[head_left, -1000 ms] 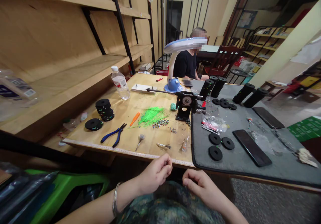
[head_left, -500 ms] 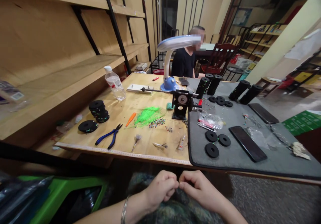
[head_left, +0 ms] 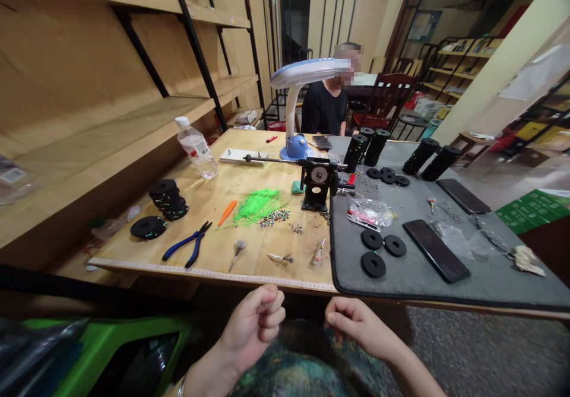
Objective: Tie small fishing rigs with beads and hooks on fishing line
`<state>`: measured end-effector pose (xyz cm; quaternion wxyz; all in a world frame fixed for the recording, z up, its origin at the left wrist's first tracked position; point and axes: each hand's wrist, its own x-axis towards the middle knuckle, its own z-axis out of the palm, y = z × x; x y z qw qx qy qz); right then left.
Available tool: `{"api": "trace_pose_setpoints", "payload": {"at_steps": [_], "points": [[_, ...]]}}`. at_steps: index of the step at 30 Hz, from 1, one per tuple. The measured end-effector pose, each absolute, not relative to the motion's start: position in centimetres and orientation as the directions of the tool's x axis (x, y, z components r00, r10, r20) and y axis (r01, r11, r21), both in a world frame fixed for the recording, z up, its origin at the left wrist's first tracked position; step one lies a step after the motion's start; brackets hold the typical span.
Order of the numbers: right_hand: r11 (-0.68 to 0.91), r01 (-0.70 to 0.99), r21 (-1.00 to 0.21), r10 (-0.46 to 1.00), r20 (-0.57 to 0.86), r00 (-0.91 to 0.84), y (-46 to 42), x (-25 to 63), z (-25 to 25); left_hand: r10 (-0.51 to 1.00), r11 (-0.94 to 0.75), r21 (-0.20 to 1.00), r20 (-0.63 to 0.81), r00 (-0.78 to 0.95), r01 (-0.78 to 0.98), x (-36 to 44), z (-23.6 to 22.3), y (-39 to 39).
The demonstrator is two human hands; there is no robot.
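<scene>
Just below the table's front edge, my left hand (head_left: 255, 326) is closed, thumb against curled fingers. To its right, a hand's width or so apart, my right hand (head_left: 358, 326) pinches thumb to forefinger. Whatever either hand holds is too fine to see. On the wooden tabletop (head_left: 187, 189) ahead lie blue-handled pliers (head_left: 189, 245), an orange-handled tool (head_left: 227, 213), a heap of bright green strands (head_left: 259, 207) and a patch of small coloured beads (head_left: 275, 218). A black hand-cranked winder (head_left: 317, 183) with a long rod stands behind them.
Black foam spools (head_left: 373, 264) lie on a grey mat (head_left: 351, 278), with a phone (head_left: 436, 250) beside them. More spools (head_left: 165, 198) are stacked at left, near a water bottle (head_left: 196, 149). A desk lamp (head_left: 294, 145) stands at the back; a person (head_left: 324, 109) sits beyond it.
My hands came together half a second ago and are now apart again, the left drawn leftward and turned. The view has shifted slightly to the right.
</scene>
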<state>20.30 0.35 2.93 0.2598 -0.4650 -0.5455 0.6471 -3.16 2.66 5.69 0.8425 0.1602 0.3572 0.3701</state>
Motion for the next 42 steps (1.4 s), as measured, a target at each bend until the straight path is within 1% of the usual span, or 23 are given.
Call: {"api": "trace_pose_setpoints", "payload": {"at_steps": [2,4,6,7,9,10,12,13,15,19,25,29,34,36,39,42], "points": [[-0.188,0.274,-0.943,0.866,-0.291,-0.408,0.8,20.7,3.7,0.774,0.627,0.658,-0.472,0.421,-0.416,-3.1,5.6,3.0],[-0.04,0.431,-0.901,0.901,-0.219,-0.375,1.6,21.3,4.6,0.817,0.551,0.796,-0.453,0.357,-0.249,-3.0,5.5,3.6],[0.105,0.596,-0.796,0.93,-0.134,-0.343,2.6,22.0,5.5,0.858,0.443,0.896,-0.414,0.304,-0.031,-2.9,5.5,4.2],[0.155,0.667,-0.729,0.938,-0.103,-0.33,3.2,22.3,5.8,0.877,0.372,0.925,-0.379,0.296,0.084,-2.9,5.5,4.5],[0.222,0.772,-0.596,0.945,-0.065,-0.321,4.4,22.8,6.2,0.905,0.206,0.94,-0.289,0.311,0.273,-2.9,5.6,5.0],[0.254,0.806,-0.534,0.943,-0.049,-0.33,4.9,23.0,6.2,0.917,0.123,0.932,-0.238,0.32,0.341,-2.9,5.6,5.3],[0.318,0.842,-0.435,0.932,-0.022,-0.363,5.6,22.9,6.0,0.936,-0.004,0.902,-0.148,0.319,0.431,-3.0,5.6,5.6],[0.343,0.85,-0.4,0.925,-0.012,-0.379,5.9,22.7,5.9,0.946,-0.042,0.886,-0.114,0.304,0.461,-3.1,5.5,5.7],[0.372,0.857,-0.356,0.917,-0.004,-0.4,6.3,22.0,5.6,0.958,-0.072,0.866,-0.079,0.277,0.495,-3.3,5.4,5.9],[0.413,0.859,-0.303,0.901,-0.003,-0.434,7.5,20.4,5.3,0.964,-0.049,0.876,-0.084,0.252,0.48,-3.9,5.3,6.6],[0.417,0.863,-0.284,0.904,0.038,-0.425,9.6,19.3,5.1,0.988,-0.023,0.901,-0.044,0.145,0.433,-4.1,6.0,7.4],[0.414,0.866,-0.281,0.906,0.037,-0.421,9.0,20.0,4.9,0.978,0.004,0.908,-0.091,0.187,0.419,-4.0,5.9,6.4],[0.403,0.878,-0.257,0.913,0.049,-0.405,7.8,21.3,4.9,0.961,0.025,0.894,-0.146,0.237,0.448,-3.5,4.8,5.0],[0.417,0.871,-0.26,0.908,0.093,-0.407,7.6,21.6,4.8,0.964,0.026,0.895,-0.14,0.225,0.446,-3.3,4.4,4.9],[0.458,0.832,-0.313,0.888,0.197,-0.415,7.3,22.2,4.8,0.968,0.022,0.897,-0.13,0.215,0.442,-3.2,4.2,4.9],[0.457,0.805,-0.378,0.88,0.324,-0.347,6.4,23.3,5.0,0.968,0.004,0.888,-0.119,0.222,0.46,-3.4,4.2,4.7]]}}
